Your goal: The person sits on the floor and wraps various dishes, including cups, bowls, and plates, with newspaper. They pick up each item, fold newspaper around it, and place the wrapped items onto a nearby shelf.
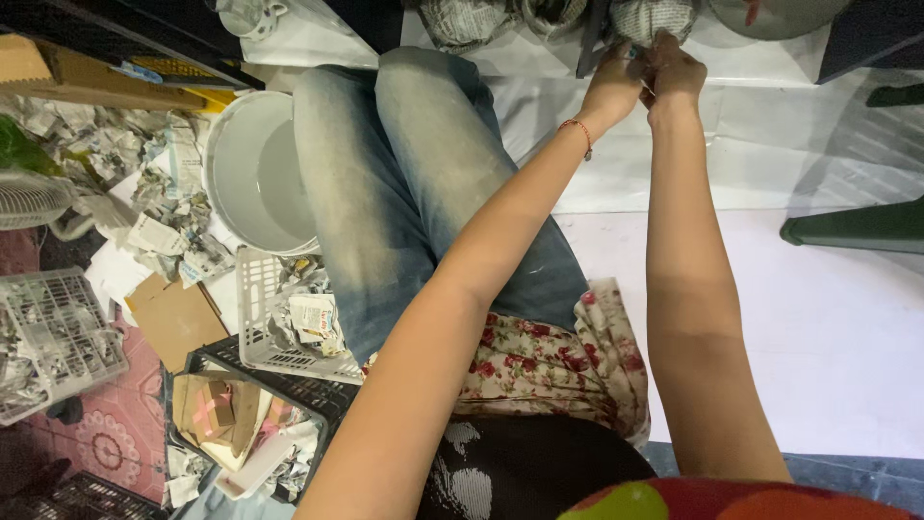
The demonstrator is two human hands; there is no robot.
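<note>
Near the top of the frame, right of centre, both hands are brought together on a newspaper-wrapped bundle [653, 17], which rests on the white sheet [760, 144] spread over the floor, last in a row of similar bundles [462, 19]. The left hand [613, 89], a red thread bracelet [578, 131] at its wrist, is closed with its fingers pinched on the paper at the bundle's lower edge; the right hand [674, 77] is likewise closed, its fingertips gripping the same spot. What exactly is pinched between them cannot be told. Both arms are stretched nearly straight forward over the jeans-clad knee [423, 154]. The wrap is best handled, it is judged, with the paper kept taut by one hand while the other works, so that nothing tears.
</note>
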